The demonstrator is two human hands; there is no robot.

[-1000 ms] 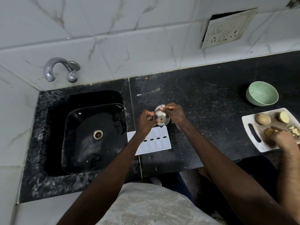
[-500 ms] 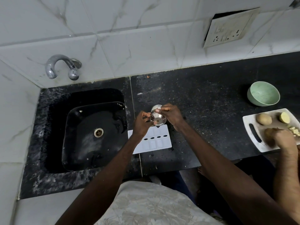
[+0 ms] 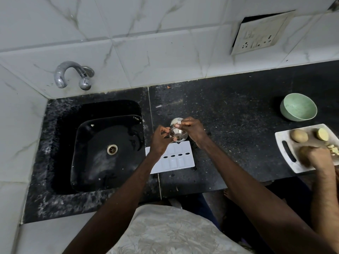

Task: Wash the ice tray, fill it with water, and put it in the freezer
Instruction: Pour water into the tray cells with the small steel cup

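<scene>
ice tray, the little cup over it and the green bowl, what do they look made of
Ice tray: likely plastic, plain white with a soft matte look and moulded cells.
Small cup, held by the left hand and right hand: metal, probably stainless steel, with bright mirror-like reflections.
Green bowl: pale matte green with a speckled look, maybe plastic or melamine; cannot tell for sure.

A home kitchen: a black speckled stone bench (image 3: 238, 129) with a sunken black sink (image 3: 102, 153), a curved chrome wall tap (image 3: 63, 76), white marble-veined wall tiles (image 3: 146, 43), and halved potatoes on a white plastic cutting board (image 3: 286, 143).
</scene>
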